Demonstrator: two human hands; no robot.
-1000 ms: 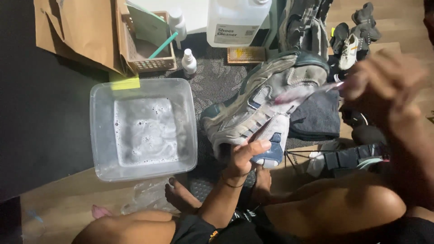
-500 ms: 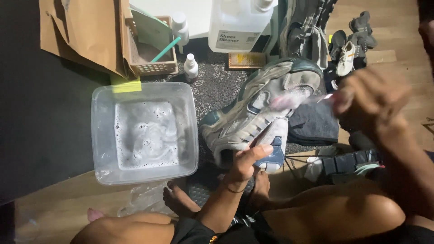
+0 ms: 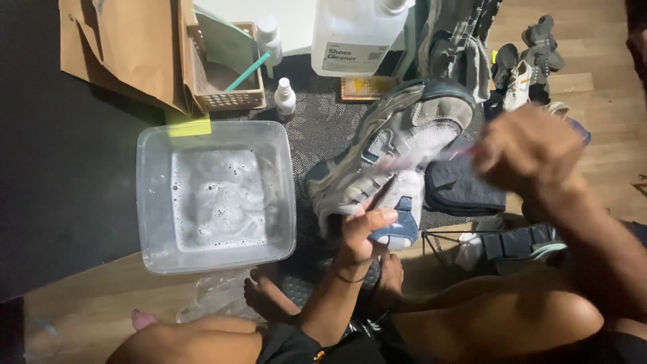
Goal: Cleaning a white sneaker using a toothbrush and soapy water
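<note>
A worn grey and white sneaker (image 3: 411, 128) with blue trim lies tilted over a dark patterned mat (image 3: 323, 121), its sole turned away from me. My left hand (image 3: 364, 232) grips it at the near end, thumb over the blue patch. To the sneaker's right, my right hand (image 3: 529, 152) is motion-blurred and closed on a thin pinkish brush (image 3: 421, 160), which reaches across the shoe's side. A clear plastic tub (image 3: 151, 202) of foamy water stands left of the shoe.
A white jug (image 3: 357, 30), two small bottles (image 3: 284, 98), a basket (image 3: 226, 81) with a teal stick, and brown paper (image 3: 121, 47) lie behind. A folded dark cloth (image 3: 465, 192) and more shoes (image 3: 519, 74) sit to the right. My bare legs and feet are in front.
My right hand with the brush has moved left and down, closer to the sneaker, in a scrubbing blur. My left hand keeps its grip on the shoe.
</note>
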